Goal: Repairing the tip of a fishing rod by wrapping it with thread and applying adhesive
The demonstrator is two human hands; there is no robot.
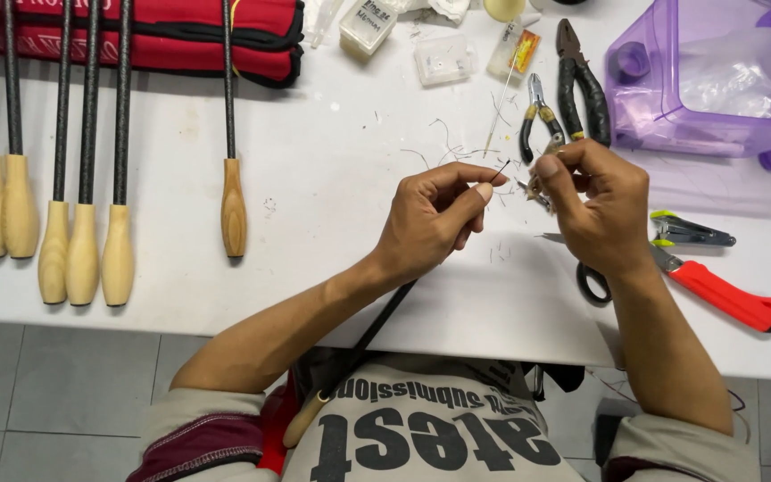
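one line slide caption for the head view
Left hand pinches a thin black rod while right hand works at its tip.

Left of the hands: seven wooden-handled rods [82,254] on the white table [332,178]. Beyond the fingertips: two pliers [579,85] and three small clear boxes [443,59]. Right of the grip: one red-handled cutter [729,299], one purple bin [716,80].
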